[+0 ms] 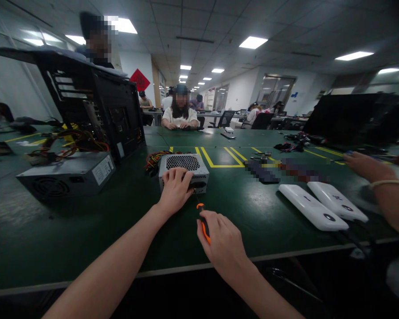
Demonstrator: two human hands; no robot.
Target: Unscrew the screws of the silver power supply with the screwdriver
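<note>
A silver computer power supply (202, 172) with a perforated top sits on the green table in front of me, its bundle of coloured cables (153, 160) at its far left. My left hand (175, 191) grips its near side, fingers bent over the top edge. Wrapped around the handle of an orange and black screwdriver (204, 227) is my right hand (222, 237). The screwdriver's thin shaft points up at the near face of the power supply, close to my left fingertips. Whether its tip sits in a screw is too small to tell.
Left stand a second power supply (66, 177) and an open black computer case (119, 110). On the right lie two white devices (310, 208), a blurred dark object (262, 172) and small tools (262, 155). A co-worker's arm (382, 181) reaches in there; another person (180, 110) sits opposite.
</note>
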